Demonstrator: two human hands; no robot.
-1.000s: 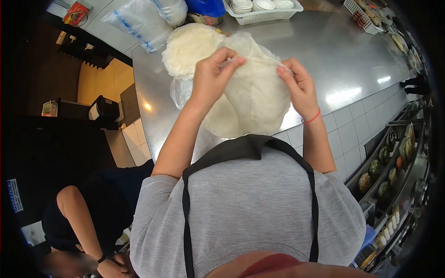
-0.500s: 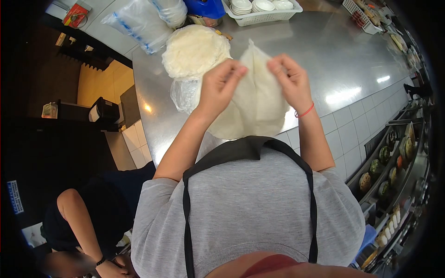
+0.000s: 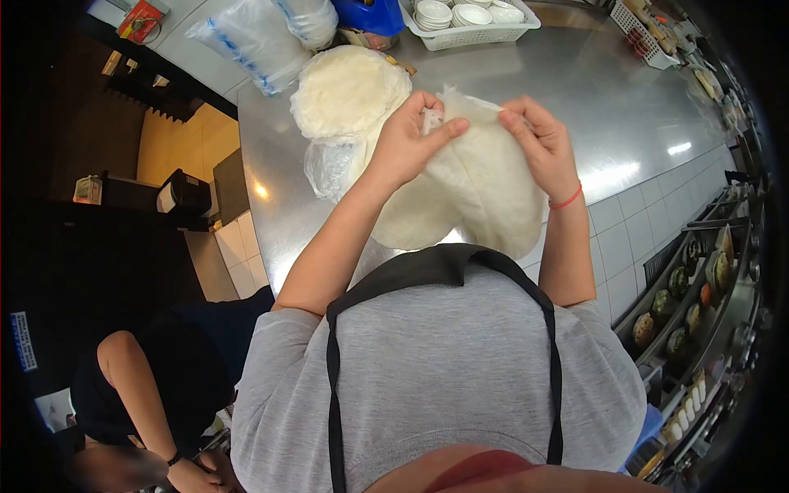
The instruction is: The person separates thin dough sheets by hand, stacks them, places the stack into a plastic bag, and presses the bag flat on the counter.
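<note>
Thin, pale, soft dough wrappers are in front of me at the steel table. My left hand (image 3: 417,138) pinches the upper edge of a dough wrapper (image 3: 497,185) between thumb and fingers. At the right end of that edge, my right hand (image 3: 542,144) grips it too, a red string round the wrist. The wrapper hangs down toward my apron with a crease along its middle. Below my left forearm another rounded part of wrapper (image 3: 411,215) spreads near the table's edge. To the left lies a thick round stack of wrappers (image 3: 349,90), with clear plastic (image 3: 330,168) beneath it.
Bagged plastic containers (image 3: 251,45) and a blue container (image 3: 367,15) stand at the back left. Behind the table's middle is a white basket (image 3: 477,37) of small bowls. A co-worker (image 3: 156,370) is at lower left; food trays (image 3: 682,296) line the right.
Both hands have shifted slightly right with the wrapper. Its upper edge, earlier peaked between the hands, is now stretched more level, and its hanging part has swung right.
</note>
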